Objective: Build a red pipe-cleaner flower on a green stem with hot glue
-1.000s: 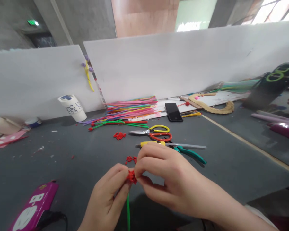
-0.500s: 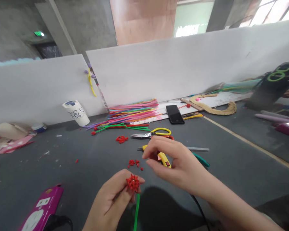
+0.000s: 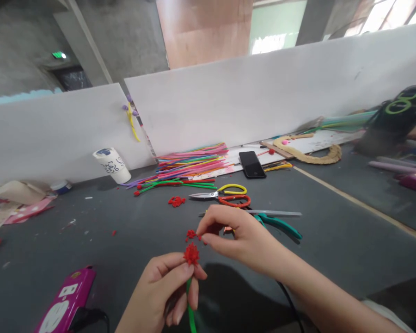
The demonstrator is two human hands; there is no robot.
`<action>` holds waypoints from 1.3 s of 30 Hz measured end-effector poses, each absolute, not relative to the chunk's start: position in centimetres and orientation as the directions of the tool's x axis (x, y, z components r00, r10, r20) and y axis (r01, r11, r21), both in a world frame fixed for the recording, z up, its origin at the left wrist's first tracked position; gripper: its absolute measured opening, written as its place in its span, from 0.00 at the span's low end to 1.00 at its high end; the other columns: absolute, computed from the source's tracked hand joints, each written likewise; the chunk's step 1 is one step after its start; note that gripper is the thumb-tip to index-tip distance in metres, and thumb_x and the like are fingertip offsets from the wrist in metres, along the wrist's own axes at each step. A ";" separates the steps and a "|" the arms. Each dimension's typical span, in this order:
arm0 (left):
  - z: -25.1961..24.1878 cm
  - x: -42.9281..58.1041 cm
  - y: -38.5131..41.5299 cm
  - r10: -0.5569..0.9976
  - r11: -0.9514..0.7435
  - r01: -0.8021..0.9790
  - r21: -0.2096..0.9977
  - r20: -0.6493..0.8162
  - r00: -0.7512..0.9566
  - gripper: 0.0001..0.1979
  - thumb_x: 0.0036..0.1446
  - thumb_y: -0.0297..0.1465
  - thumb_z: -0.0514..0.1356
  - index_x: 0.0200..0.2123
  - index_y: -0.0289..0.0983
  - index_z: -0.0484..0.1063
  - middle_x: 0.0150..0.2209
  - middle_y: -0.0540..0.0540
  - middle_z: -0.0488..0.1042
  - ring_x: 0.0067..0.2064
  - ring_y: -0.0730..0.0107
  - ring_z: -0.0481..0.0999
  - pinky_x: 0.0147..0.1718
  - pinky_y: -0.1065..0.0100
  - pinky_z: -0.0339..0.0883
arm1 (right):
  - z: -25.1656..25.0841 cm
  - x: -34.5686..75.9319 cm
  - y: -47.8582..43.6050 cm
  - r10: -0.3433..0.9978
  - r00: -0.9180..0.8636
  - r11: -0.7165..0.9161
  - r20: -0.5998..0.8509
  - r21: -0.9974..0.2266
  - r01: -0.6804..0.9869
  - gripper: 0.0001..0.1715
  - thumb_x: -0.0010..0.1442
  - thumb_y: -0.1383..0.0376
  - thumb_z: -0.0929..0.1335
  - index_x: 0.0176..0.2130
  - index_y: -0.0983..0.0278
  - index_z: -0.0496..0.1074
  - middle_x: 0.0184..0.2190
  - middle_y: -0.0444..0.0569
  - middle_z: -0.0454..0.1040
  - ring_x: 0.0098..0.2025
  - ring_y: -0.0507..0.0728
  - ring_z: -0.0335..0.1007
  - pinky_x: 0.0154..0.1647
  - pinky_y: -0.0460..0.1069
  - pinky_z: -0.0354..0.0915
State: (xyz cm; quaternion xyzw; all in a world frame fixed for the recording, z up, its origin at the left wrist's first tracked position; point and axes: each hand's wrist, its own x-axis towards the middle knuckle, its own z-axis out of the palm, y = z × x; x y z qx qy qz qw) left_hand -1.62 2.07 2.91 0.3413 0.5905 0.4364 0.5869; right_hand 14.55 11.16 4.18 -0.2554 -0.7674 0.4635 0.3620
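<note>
In my left hand (image 3: 166,286) is a flower with a spiky red head (image 3: 191,254) and a green stem (image 3: 191,314). Thumb and fingers pinch it just under the head, which faces up. Above and to the right, my right hand (image 3: 229,233) curls with thumb and index fingertips close together at a small red piece (image 3: 199,237). Whether that piece is fully gripped is hard to see. Beside these fingertips lie several small red pieces (image 3: 191,234). A second pile of red pieces (image 3: 176,201) rests farther back. My right hand partly covers tools behind it.
Scissors (image 3: 208,195) and teal-handled pliers (image 3: 280,225) lie behind my right hand. Farther back are coloured pipe cleaners (image 3: 194,162), a phone (image 3: 252,165) and a white cup (image 3: 111,165). A purple device (image 3: 67,296) sits front left; a black cable (image 3: 289,303) runs front right.
My right hand has moved left and slightly down to the small red pieces. My left hand has turned, tilting the flower head up, and its lower fingers now show.
</note>
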 end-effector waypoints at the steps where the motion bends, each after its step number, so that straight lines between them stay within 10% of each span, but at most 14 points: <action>1: 2.9 -1.6 2.1 0.914 0.387 -0.112 0.915 -0.396 -0.083 0.12 0.50 0.37 0.63 0.24 0.33 0.78 0.15 0.49 0.71 0.13 0.86 0.56 0.13 0.78 0.43 | 4.1 14.4 11.2 0.730 -0.616 0.418 0.295 -0.906 0.061 0.06 0.53 0.74 0.66 0.31 0.64 0.72 0.29 0.43 0.71 0.31 0.50 0.67 0.34 0.45 0.64; 20: 1.8 -2.3 2.3 0.951 0.308 0.068 0.949 -0.304 -0.058 0.15 0.54 0.40 0.61 0.29 0.34 0.80 0.16 0.50 0.70 0.17 0.79 0.57 0.17 0.73 0.46 | 3.8 13.7 10.9 0.764 -0.605 0.342 0.223 -0.935 0.088 0.06 0.50 0.74 0.65 0.26 0.64 0.67 0.26 0.41 0.68 0.30 0.50 0.64 0.33 0.45 0.61; 26: 2.2 -2.5 2.5 0.971 0.096 -0.044 0.994 -0.103 -0.215 0.09 0.51 0.36 0.64 0.25 0.40 0.81 0.29 0.47 0.81 0.38 0.63 0.75 0.43 0.66 0.64 | 3.3 14.0 11.3 0.784 -0.575 0.338 0.232 -0.938 0.082 0.05 0.51 0.72 0.64 0.25 0.63 0.66 0.24 0.40 0.66 0.27 0.49 0.61 0.29 0.44 0.60; 39: 1.8 -3.0 1.6 0.991 0.035 -0.009 0.999 -0.035 -0.132 0.11 0.55 0.35 0.62 0.25 0.37 0.80 0.26 0.47 0.77 0.31 0.66 0.72 0.33 0.67 0.66 | 3.1 15.3 10.9 0.828 -0.546 0.437 0.123 -0.752 0.494 0.09 0.61 0.61 0.66 0.32 0.62 0.72 0.29 0.44 0.73 0.33 0.53 0.70 0.36 0.47 0.65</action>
